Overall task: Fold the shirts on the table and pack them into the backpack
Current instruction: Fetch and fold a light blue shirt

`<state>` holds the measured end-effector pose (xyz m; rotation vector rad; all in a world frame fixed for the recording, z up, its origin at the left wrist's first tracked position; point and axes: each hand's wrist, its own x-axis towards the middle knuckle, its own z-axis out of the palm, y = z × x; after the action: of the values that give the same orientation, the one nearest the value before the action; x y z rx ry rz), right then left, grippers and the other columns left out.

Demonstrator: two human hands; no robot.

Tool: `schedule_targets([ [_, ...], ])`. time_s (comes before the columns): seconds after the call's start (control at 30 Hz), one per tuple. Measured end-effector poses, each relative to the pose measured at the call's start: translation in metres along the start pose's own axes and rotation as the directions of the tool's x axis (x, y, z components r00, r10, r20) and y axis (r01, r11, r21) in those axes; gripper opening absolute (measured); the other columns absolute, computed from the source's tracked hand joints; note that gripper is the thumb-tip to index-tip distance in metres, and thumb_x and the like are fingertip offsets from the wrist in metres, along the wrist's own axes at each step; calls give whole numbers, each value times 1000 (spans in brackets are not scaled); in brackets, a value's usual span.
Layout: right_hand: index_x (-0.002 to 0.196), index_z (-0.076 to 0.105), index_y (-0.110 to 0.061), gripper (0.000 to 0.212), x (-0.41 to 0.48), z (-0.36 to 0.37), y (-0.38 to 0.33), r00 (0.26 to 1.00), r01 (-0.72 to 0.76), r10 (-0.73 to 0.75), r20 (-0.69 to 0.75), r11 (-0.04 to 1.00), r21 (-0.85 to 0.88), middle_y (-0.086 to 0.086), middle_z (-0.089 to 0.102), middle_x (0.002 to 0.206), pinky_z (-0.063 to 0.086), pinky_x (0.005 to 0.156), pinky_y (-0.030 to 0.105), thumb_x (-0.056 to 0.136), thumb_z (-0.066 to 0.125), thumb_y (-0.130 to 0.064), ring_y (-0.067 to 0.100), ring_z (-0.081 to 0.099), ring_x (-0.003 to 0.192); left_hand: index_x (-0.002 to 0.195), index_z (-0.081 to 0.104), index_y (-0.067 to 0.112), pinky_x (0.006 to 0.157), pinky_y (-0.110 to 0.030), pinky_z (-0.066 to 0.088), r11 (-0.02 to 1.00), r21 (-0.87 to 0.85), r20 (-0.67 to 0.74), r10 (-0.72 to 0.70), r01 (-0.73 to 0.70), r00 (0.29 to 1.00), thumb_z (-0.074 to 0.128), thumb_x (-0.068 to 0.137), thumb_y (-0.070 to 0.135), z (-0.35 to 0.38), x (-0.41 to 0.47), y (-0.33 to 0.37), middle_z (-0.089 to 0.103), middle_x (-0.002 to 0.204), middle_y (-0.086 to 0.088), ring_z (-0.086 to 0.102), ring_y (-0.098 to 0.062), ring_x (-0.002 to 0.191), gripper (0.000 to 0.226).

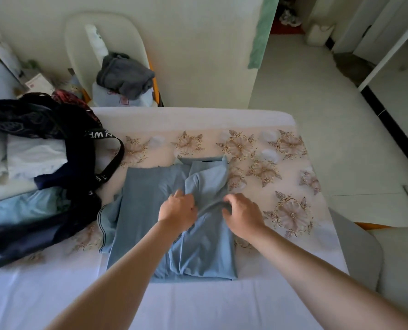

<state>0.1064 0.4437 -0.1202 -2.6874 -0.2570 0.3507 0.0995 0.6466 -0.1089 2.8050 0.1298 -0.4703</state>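
Gripping shirt point(146, 210) — left hand point(178, 209), right hand point(243, 211).

A blue shirt point(141, 206) lies partly folded at the centre of the floral-clothed table point(281, 151). The left hand point(178, 210) and right hand point(243, 215) sit side by side on it, each with its fingers curled into a raised fold of fabric. At nine o'clock from the shirt, a dark backpack point(31, 120) gapes open with white and pale-blue cloth inside. At eleven o'clock a grey garment point(124, 75) is heaped on a white chair point(79, 32).
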Motion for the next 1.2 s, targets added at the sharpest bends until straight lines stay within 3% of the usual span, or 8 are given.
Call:
schedule_targets([
  [0.13,110,56,-17,36,32,-12,-7,952,-304,300,67,950,67,0,64,102,50,76,35,96,45,-48,23,62,91,114,61,16,90,-37,45,965,-75,-269,224,-252,937,45,99,19,-14,41,18,53,113,-4,51,-27,109,22],
  [0.27,93,61,-23,31,47,-9,-15,922,-377,365,131,923,76,-5,64,83,46,63,29,86,58,-53,19,61,77,142,45,21,105,-38,38,927,98,-168,375,-363,912,49,99,29,-25,88,51,52,137,0,45,-23,126,44],
  [0.4,85,66,-21,19,49,-5,-6,934,-350,341,108,933,79,-8,69,82,51,68,29,93,64,-38,18,64,78,121,56,19,90,-39,46,930,226,17,293,-289,956,49,98,38,-33,119,71,62,117,-5,57,-27,108,30],
  [0.53,76,61,-22,25,51,-10,26,941,-337,337,2,941,31,-9,66,73,51,62,29,96,60,-37,16,63,69,99,61,22,72,-35,54,975,-31,-27,221,-222,975,51,98,32,-32,135,73,63,94,0,61,-23,87,14],
  [0.67,77,60,-25,22,51,-9,47,925,-370,368,-90,929,-7,-5,66,79,43,58,27,98,56,-30,17,66,73,119,57,17,71,-41,56,954,-214,-124,189,-212,974,56,94,12,-9,134,76,54,115,-5,61,-27,88,25],
  [0.83,130,52,-11,47,36,1,34,953,-20,-28,-302,988,-156,13,50,134,47,98,43,83,54,-12,31,51,121,133,50,20,98,-43,46,890,71,-284,451,-450,846,56,91,13,24,101,65,45,136,-6,49,-27,118,43],
  [1.03,157,-9,-13,84,14,17,42,965,203,-127,228,914,-352,5,-20,163,-1,124,45,91,4,-63,23,-18,151,158,17,22,124,-40,9,883,225,2,423,-412,906,14,98,50,51,54,15,4,166,-4,5,-23,152,65],
  [1.2,137,48,-16,62,-16,5,35,951,309,-305,59,910,-276,12,40,146,35,112,45,87,51,-53,32,43,133,149,35,24,112,-38,32,963,29,-143,270,-269,952,44,99,43,40,8,13,34,150,0,35,-24,136,54],
])
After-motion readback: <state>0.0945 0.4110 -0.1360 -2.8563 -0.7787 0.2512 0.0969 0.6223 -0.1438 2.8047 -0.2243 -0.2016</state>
